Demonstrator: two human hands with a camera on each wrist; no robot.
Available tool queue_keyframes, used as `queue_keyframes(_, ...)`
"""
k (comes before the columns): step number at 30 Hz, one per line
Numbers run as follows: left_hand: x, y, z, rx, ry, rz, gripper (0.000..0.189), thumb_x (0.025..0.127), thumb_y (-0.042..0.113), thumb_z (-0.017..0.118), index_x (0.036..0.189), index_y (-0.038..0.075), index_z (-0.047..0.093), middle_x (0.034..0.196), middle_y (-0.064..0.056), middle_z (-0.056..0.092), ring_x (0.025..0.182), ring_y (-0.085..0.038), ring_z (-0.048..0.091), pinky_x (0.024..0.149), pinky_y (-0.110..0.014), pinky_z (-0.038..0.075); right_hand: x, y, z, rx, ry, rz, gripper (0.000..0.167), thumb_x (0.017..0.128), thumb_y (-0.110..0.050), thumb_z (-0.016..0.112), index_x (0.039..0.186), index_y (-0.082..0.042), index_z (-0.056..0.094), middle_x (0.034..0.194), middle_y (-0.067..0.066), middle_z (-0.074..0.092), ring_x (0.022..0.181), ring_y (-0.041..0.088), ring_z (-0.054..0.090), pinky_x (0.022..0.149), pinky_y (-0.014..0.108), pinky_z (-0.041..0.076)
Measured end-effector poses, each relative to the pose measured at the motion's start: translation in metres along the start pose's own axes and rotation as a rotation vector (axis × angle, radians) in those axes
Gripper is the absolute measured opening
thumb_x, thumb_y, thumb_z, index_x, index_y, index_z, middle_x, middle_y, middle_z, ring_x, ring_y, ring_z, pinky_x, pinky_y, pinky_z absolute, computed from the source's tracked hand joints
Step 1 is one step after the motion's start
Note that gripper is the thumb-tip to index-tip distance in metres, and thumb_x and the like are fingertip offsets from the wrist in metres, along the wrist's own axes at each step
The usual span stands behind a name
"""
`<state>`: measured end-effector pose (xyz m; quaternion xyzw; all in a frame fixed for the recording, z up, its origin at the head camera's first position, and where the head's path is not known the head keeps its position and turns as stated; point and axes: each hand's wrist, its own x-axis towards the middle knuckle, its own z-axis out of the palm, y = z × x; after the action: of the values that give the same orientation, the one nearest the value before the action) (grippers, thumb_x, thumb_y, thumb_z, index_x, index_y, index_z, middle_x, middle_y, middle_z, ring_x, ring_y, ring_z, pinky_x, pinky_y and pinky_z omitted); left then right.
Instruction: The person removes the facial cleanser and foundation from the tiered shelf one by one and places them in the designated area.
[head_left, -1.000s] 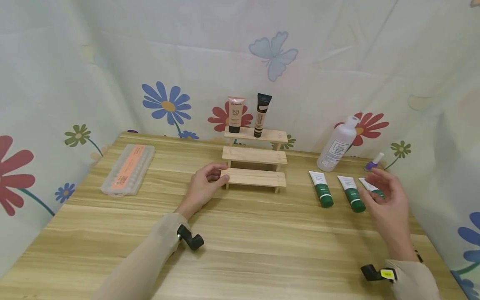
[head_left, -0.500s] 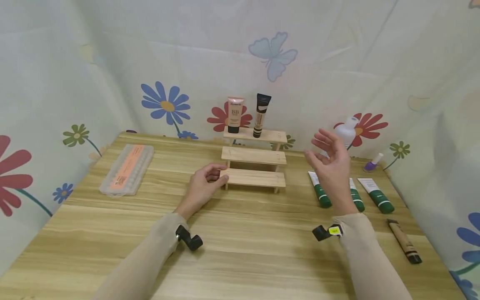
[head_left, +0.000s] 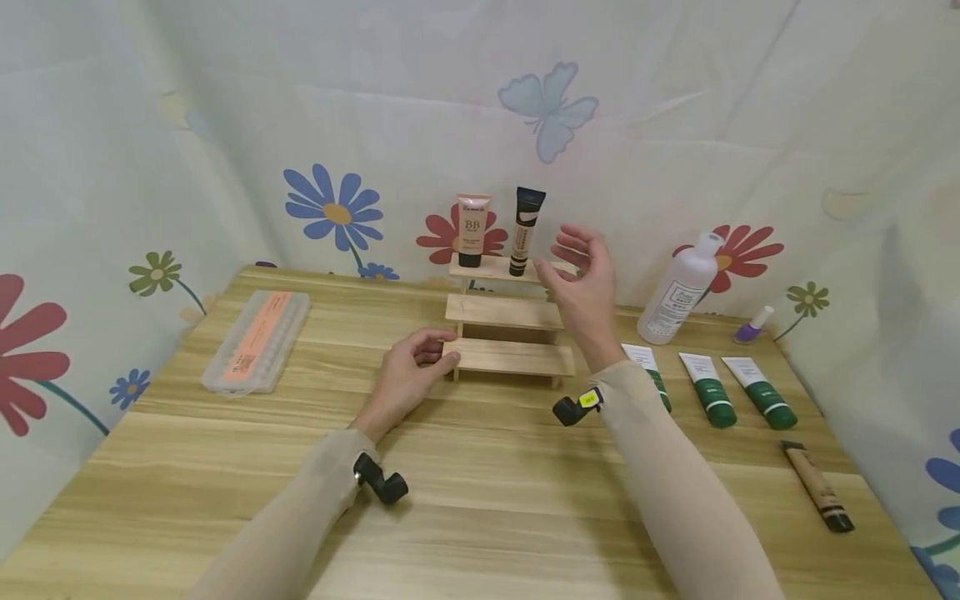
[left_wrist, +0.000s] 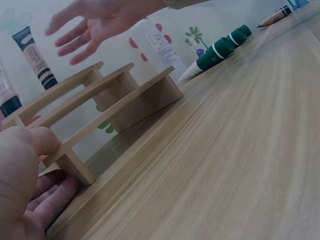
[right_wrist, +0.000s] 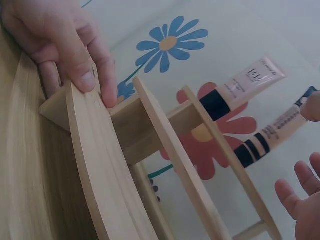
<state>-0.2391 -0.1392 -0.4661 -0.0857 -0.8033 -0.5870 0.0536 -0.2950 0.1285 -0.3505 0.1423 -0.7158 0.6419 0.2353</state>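
Observation:
A three-step wooden display stand (head_left: pixel 506 312) stands at the table's back middle. My left hand (head_left: pixel 408 375) grips the left end of its lowest step, thumb on top, as the right wrist view shows. Upright on the top step are a pink BB cream tube (head_left: pixel 472 237) and a slim black-and-beige tube (head_left: pixel 522 237). Just right of the slim tube is my right hand (head_left: pixel 588 292), fingers spread and holding nothing. In the left wrist view that hand (left_wrist: pixel 102 27) hovers above the steps. The right wrist view catches its fingers (right_wrist: pixel 302 192) beside the slim tube.
Right of the stand are a white bottle (head_left: pixel 677 292), a purple nail polish bottle (head_left: pixel 752 325) and three green-and-white tubes (head_left: pixel 708 392). A beige tube (head_left: pixel 816 487) lies near the right edge. A clear plastic case (head_left: pixel 257 342) rests at left. Patterned cloth hangs behind.
My right hand has moved left from above the green-and-white tubes, past the white bottle, to the stand's top step. My left hand stays on the lowest step.

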Motion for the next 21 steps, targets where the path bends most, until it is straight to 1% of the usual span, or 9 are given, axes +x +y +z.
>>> queue_keyframes(3,0.0,0.001,0.0,0.0,0.002,-0.003,0.031,0.105,0.026,0.083,0.134,0.02,0.078,0.121,-0.008,0.076,0.114,-0.024,0.072,0.106,-0.044,0.06,0.008,0.005,0.014,0.012,0.001,0.023,0.054,0.098,-0.008,0.084,0.147,-0.004,0.061,0.144,0.022,0.062,0.132,0.04,0.066,0.105,0.043,0.061)
queue_keyframes(5,-0.001,0.001,0.0,0.002,0.003,-0.006,0.031,0.105,0.026,0.083,0.134,0.02,0.078,0.121,-0.008,0.077,0.114,-0.024,0.073,0.106,-0.044,0.06,0.011,0.008,0.021,0.007,-0.001,0.028,0.053,0.099,-0.008,0.084,0.146,-0.003,0.061,0.143,0.023,0.062,0.131,0.041,0.066,0.105,0.044,0.061)
queue_keyframes(9,-0.001,0.003,0.0,0.002,0.002,-0.005,0.031,0.105,0.026,0.083,0.134,0.02,0.078,0.121,-0.007,0.077,0.114,-0.023,0.073,0.107,-0.044,0.06,0.015,0.01,0.031,-0.016,-0.003,0.035,0.05,0.099,-0.008,0.084,0.144,-0.005,0.061,0.139,0.017,0.065,0.129,0.037,0.067,0.107,0.05,0.061)
queue_keyframes(12,-0.001,0.003,0.001,-0.004,0.001,0.001,0.03,0.105,0.025,0.083,0.134,0.02,0.078,0.121,-0.007,0.077,0.114,-0.024,0.073,0.107,-0.044,0.06,0.016,0.009,0.037,-0.043,0.003,0.033,0.047,0.1,-0.007,0.083,0.142,-0.005,0.062,0.136,0.016,0.067,0.126,0.034,0.069,0.106,0.052,0.061)
queue_keyframes(15,0.0,0.002,0.002,-0.004,0.003,0.001,0.03,0.105,0.024,0.083,0.134,0.02,0.078,0.12,-0.007,0.077,0.114,-0.024,0.073,0.106,-0.044,0.06,0.016,0.01,0.041,-0.063,0.018,0.031,0.045,0.1,-0.005,0.082,0.14,-0.005,0.062,0.133,0.016,0.07,0.122,0.029,0.07,0.103,0.049,0.063)
queue_keyframes(18,0.0,0.001,0.002,-0.001,0.004,-0.003,0.03,0.105,0.025,0.082,0.134,0.02,0.078,0.12,-0.007,0.078,0.114,-0.024,0.073,0.106,-0.044,0.06,0.017,0.011,0.043,-0.077,0.027,0.034,0.043,0.101,-0.003,0.081,0.14,-0.005,0.062,0.131,0.015,0.071,0.118,0.025,0.07,0.1,0.043,0.064)
queue_keyframes(21,0.0,0.001,0.0,0.005,0.006,-0.009,0.03,0.105,0.025,0.082,0.134,0.019,0.078,0.121,-0.007,0.078,0.114,-0.024,0.073,0.106,-0.044,0.06,0.018,0.012,0.045,-0.081,0.032,0.04,0.042,0.101,-0.002,0.08,0.139,-0.005,0.062,0.129,0.015,0.071,0.116,0.023,0.07,0.098,0.04,0.064)
